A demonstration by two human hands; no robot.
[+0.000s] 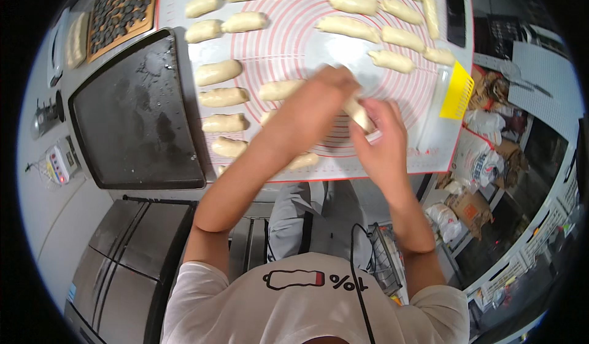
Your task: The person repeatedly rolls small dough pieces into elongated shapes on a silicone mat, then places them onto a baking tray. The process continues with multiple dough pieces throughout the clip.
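A short roll of pale dough (361,117) slants between my hands over the marked pastry mat (349,51). My right hand (384,137) curls around its lower end, and a small white object (373,136) shows beneath it. Blurred by motion, my left hand (324,97) covers the roll's upper end, so its fingers are partly hidden. Several more dough rolls lie on the mat, such as a dough roll (218,72) in the left column and a longer dough roll (348,28) beyond my hands. Another dough roll (281,90) is partly behind my left forearm.
A dark baking tray (133,114) stands left of the mat. Behind it is a wooden board (149,22) covered with small dark pieces. On the mat's right side are a yellow scraper-like sheet (457,91) and a black phone (455,17). Shelves with bags (478,160) stand at right.
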